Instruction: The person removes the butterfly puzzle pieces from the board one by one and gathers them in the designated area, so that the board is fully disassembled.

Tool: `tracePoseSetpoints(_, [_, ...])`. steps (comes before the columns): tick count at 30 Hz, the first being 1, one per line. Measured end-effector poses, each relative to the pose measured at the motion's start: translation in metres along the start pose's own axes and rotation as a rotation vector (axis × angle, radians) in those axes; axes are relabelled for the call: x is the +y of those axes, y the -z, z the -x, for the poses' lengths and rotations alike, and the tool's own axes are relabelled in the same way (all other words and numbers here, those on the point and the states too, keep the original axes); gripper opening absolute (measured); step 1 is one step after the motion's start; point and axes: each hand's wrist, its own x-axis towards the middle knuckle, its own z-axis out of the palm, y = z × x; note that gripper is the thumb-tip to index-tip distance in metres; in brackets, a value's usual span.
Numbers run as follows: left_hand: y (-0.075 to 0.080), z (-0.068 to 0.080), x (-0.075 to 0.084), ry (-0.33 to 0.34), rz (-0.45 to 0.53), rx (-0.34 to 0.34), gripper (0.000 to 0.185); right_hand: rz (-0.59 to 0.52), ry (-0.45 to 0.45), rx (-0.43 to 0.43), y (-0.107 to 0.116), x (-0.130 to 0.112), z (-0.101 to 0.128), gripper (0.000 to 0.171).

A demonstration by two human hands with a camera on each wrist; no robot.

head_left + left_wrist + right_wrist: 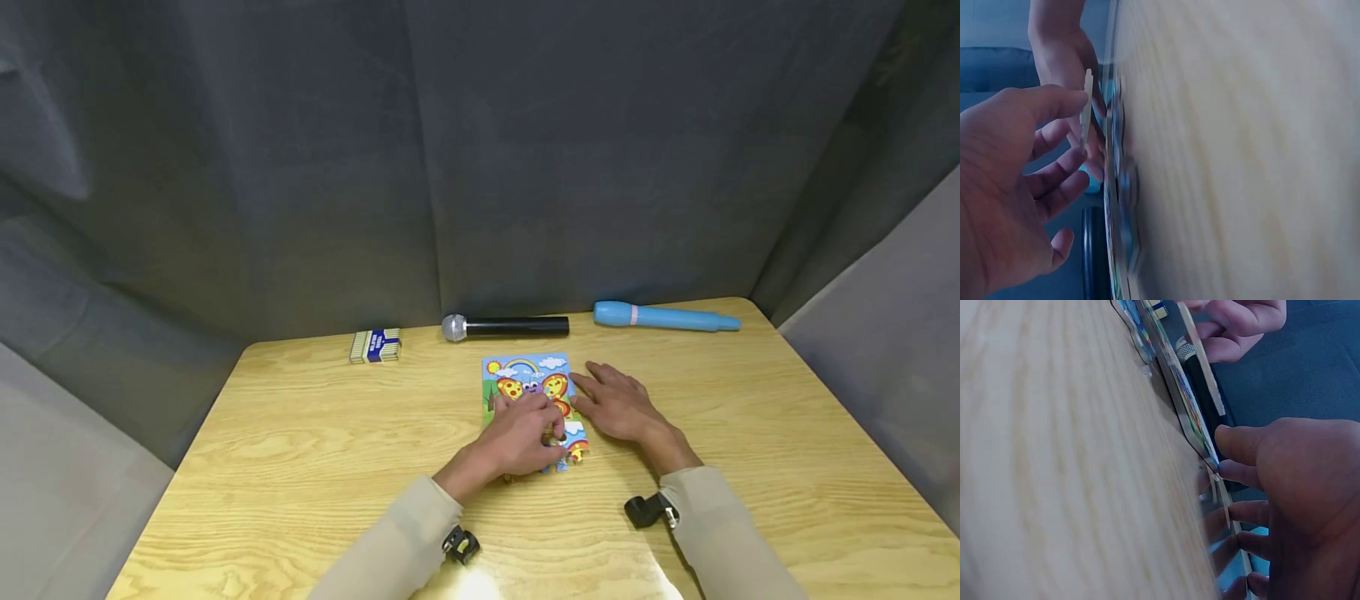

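A colourful jigsaw puzzle (491,368) with a butterfly, a sun and a rainbow lies flat on the table. My left hand (521,437) is over its lower part and hides much of it. Between thumb and fingers that hand pinches a puzzle piece (1087,109), seen edge-on and raised above the puzzle. The same piece (1204,362) stands tilted in the right wrist view. My right hand (618,402) rests at the puzzle's right edge, fingers spread and fingertips down on the table. Other pieces (555,468) show partly below the left hand.
Along the back of the table lie a small box (376,345) with a blue and white label, a black microphone (517,327) with a silver head, and a blue stick-like object (663,317) with a pink band. Dark cloth (337,167) hangs behind the wooden table (300,450).
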Motion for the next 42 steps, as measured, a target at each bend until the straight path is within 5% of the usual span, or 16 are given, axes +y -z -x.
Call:
tracePoseSetpoints(10, [-0.006,0.000,0.012,-0.053,-0.027,-0.006,0.021,0.019,0.011,0.015,0.000,0.002,-0.002,0.050])
tracePoseSetpoints(30, [-0.018,-0.004,0.021,-0.006,-0.063,-0.039,0.027,-0.004,-0.008,-0.002,0.001,0.002,-0.001,0.051])
tracePoseSetpoints(37, [-0.015,-0.004,0.014,0.006,0.009,-0.021,0.024,-0.020,0.001,0.008,0.001,0.000,0.001,0.051])
tracePoseSetpoints(42, [-0.005,-0.005,-0.002,0.086,0.085,-0.005,0.032,0.006,-0.006,0.004,0.000,-0.001,0.000,0.056])
